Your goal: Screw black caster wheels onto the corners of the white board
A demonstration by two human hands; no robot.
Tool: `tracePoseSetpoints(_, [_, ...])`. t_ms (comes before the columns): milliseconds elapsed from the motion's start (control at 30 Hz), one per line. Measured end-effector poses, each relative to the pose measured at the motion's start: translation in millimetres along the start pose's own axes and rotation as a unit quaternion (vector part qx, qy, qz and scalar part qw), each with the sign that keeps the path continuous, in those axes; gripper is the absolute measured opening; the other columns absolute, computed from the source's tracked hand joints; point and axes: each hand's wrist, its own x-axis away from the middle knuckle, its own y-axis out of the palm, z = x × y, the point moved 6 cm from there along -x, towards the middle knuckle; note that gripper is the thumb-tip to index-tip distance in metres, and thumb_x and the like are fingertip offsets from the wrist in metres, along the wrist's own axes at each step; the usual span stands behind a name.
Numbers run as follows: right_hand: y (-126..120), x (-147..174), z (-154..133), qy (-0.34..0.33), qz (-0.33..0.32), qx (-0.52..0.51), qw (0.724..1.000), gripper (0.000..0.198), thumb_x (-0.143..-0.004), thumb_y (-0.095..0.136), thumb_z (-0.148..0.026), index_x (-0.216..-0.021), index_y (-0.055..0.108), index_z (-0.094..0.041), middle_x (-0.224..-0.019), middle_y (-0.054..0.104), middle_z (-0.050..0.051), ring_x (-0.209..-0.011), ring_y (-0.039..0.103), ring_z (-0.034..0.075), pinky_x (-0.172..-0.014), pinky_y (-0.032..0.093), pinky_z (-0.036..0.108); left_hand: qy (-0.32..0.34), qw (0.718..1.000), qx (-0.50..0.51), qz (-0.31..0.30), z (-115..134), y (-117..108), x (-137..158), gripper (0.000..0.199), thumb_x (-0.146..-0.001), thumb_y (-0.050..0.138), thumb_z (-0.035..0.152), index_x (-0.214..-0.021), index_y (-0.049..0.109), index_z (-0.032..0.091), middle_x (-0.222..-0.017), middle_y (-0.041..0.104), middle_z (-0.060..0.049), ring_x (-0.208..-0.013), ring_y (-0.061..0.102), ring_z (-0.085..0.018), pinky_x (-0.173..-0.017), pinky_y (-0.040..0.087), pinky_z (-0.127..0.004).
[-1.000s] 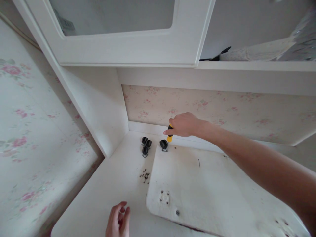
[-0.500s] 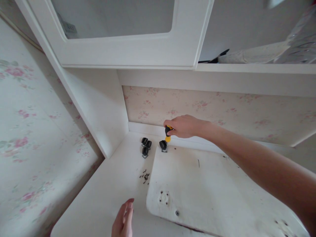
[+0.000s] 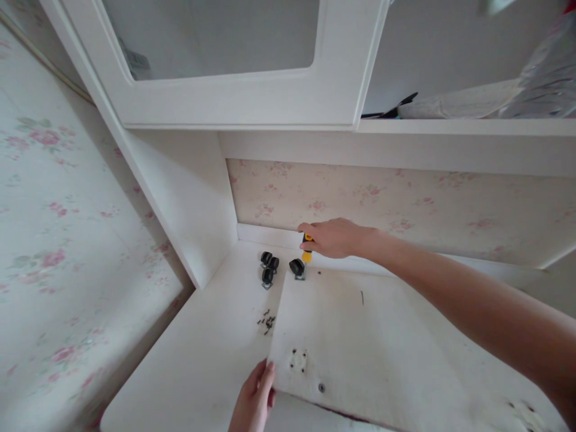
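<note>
My right hand (image 3: 335,237) is closed round the yellow and black handle of a screwdriver (image 3: 306,257). The tool stands upright over the metal plate of a black caster wheel (image 3: 297,267), at the far left corner of a white board (image 3: 373,336). With thumb on top and fingers curled under, my left hand (image 3: 257,390) grips the board's near left corner. Several loose black casters (image 3: 268,270) stand left of the board. A small heap of dark screws (image 3: 268,322) lies beside its left edge.
The board lies on a white desktop (image 3: 198,354) under a cabinet with a white-framed door (image 3: 243,102). A side panel (image 3: 180,192) and flowered wallpaper (image 3: 49,258) bound the left. Screw holes (image 3: 299,360) mark the board's near left part.
My left hand has moved right and taken hold of the board's near left corner. My right hand keeps the screwdriver at the caster. The view has shifted slightly.
</note>
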Motion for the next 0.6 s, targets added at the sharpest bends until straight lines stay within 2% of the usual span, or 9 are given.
tracePoseSetpoints(100, [-2, 5, -1, -0.026, 0.008, -0.023, 0.999, 0.041, -0.096, 0.035, -0.046, -0.133, 0.044, -0.028, -0.13, 0.063, 0.007, -0.091, 0.067, 0.026, -0.055, 0.038, 0.032, 0.01, 1.0, 0.018, -0.011, 2, 4, 2, 0.066, -0.064, 0.063, 0.075, -0.098, 0.063, 0.019, -0.067, 0.046, 0.003, -0.061, 0.042, -0.013, -0.057, 0.035, -0.023])
tracePoseSetpoints(233, [-9, 6, 3, -0.031, 0.028, 0.015, 0.999, 0.037, -0.094, 0.041, -0.048, -0.121, 0.053, -0.025, -0.105, 0.073, 0.008, -0.082, 0.068, 0.026, -0.055, 0.037, 0.031, 0.026, 0.999, 0.008, -0.022, 12, 6, 7, 0.065, -0.067, 0.063, 0.073, -0.1, 0.064, 0.017, -0.063, 0.042, 0.004, -0.059, 0.04, -0.012, -0.055, 0.032, -0.023])
tracePoseSetpoints(333, [-15, 3, 9, -0.001, 0.048, 0.078, 0.996, 0.05, -0.093, 0.038, -0.061, -0.107, 0.062, -0.019, -0.087, 0.073, 0.014, -0.079, 0.068, 0.031, -0.058, 0.039, 0.034, 0.024, 0.999, -0.01, -0.034, 16, 6, 10, 0.065, -0.069, 0.062, 0.072, -0.103, 0.065, 0.016, -0.06, 0.04, 0.004, -0.058, 0.038, -0.012, -0.053, 0.029, -0.022])
tracePoseSetpoints(433, [-18, 2, 13, 0.041, 0.067, 0.109, 0.991, 0.067, -0.091, 0.029, -0.07, -0.092, 0.066, -0.015, -0.083, 0.071, 0.019, -0.083, 0.068, 0.035, -0.062, 0.042, 0.037, 0.037, 0.998, -0.017, -0.047, 21, 7, 12, 0.064, -0.071, 0.061, 0.072, -0.102, 0.066, 0.016, -0.059, 0.04, 0.004, -0.057, 0.038, -0.012, -0.053, 0.029, -0.022])
tracePoseSetpoints(500, [-18, 2, 12, 0.058, 0.07, 0.102, 0.991, 0.067, -0.092, 0.026, -0.069, -0.095, 0.066, -0.015, -0.086, 0.071, 0.019, -0.084, 0.068, 0.035, -0.063, 0.043, 0.038, 0.049, 0.997, -0.019, -0.048, 22, 8, 13, 0.063, -0.071, 0.061, 0.071, -0.1, 0.067, 0.016, -0.059, 0.041, 0.004, -0.056, 0.038, -0.012, -0.053, 0.029, -0.023])
tracePoseSetpoints(600, [-14, 5, 8, 0.037, 0.054, 0.033, 0.997, 0.055, -0.095, 0.03, -0.061, -0.119, 0.057, -0.02, -0.1, 0.072, 0.015, -0.087, 0.068, 0.033, -0.063, 0.043, 0.037, 0.048, 0.998, -0.016, -0.041, 21, 8, 12, 0.064, -0.07, 0.061, 0.072, -0.1, 0.067, 0.016, -0.059, 0.042, 0.003, -0.056, 0.04, -0.012, -0.053, 0.03, -0.023])
